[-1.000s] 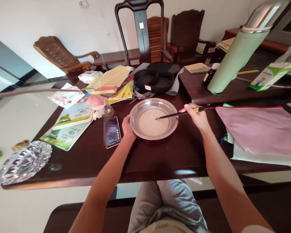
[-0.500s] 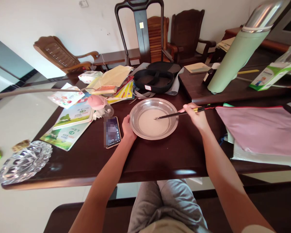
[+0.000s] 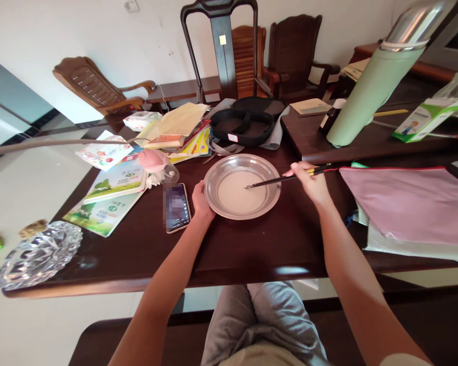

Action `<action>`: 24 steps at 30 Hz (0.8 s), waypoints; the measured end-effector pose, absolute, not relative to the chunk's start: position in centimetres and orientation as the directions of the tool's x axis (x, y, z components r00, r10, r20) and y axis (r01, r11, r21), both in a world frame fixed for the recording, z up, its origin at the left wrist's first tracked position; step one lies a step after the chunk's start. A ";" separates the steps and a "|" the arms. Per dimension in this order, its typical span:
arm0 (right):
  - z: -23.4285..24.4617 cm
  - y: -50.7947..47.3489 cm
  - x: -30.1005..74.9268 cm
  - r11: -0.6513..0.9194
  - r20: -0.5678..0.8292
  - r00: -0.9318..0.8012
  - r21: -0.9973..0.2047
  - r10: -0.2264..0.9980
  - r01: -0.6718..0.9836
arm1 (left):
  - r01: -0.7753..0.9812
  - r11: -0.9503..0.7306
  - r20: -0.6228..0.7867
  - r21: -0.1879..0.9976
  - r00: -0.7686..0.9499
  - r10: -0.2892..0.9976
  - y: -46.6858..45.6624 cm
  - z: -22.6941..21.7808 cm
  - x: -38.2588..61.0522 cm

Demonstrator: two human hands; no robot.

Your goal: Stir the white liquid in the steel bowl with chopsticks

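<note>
A round metal bowl (image 3: 275,195) stands on the dark wooden table (image 3: 252,254), with a pale, whitish mixture (image 3: 236,199) across its bottom. My left hand (image 3: 202,203) grips the bowl's left rim; its fingers are partly hidden beneath the edge. Dark chopsticks (image 3: 270,180) with a gold band are pinched in my right hand (image 3: 310,185), to the right of the bowl. They reach over the rim at a low slant, and their tips are at the mixture near the middle. A lit phone (image 3: 177,208) lies just left of my left hand.
Booklets (image 3: 114,178), a pink-topped figure (image 3: 153,161) and a glass dish (image 3: 41,254) occupy the left side. Envelopes (image 3: 179,124) and a black case (image 3: 242,124) lie behind the bowl. At right are a green thermos (image 3: 377,91) and a pink pouch (image 3: 412,203).
The chopstick tips have shifted slightly to the right in the bowl, along with a small movement of my right hand. My left hand and the bowl stay where they were.
</note>
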State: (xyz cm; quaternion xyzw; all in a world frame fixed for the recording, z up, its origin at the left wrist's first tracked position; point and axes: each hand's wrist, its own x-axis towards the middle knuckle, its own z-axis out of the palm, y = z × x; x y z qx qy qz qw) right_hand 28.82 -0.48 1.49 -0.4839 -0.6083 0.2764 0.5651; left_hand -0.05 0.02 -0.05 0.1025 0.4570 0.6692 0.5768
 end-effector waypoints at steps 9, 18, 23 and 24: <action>1.5 -0.6 27.3 0.407 0.385 -0.135 -0.873 0.913 0.269 | -0.677 0.085 -0.397 0.731 -0.320 0.860 0.0 0.1 0.0; 1.5 -0.3 29.2 0.332 0.360 0.163 -0.926 0.918 0.178 | -0.678 0.103 -0.408 0.728 -0.307 0.860 0.0 0.3 0.0; 1.5 -0.6 27.3 0.382 0.362 -0.125 -0.889 0.924 0.253 | -0.686 0.095 -0.407 0.722 -0.309 0.860 -0.1 0.4 0.2; 1.5 -0.6 27.2 0.399 0.376 -0.133 -0.875 0.917 0.275 | -0.686 0.094 -0.404 0.722 -0.307 0.862 -0.1 0.4 0.2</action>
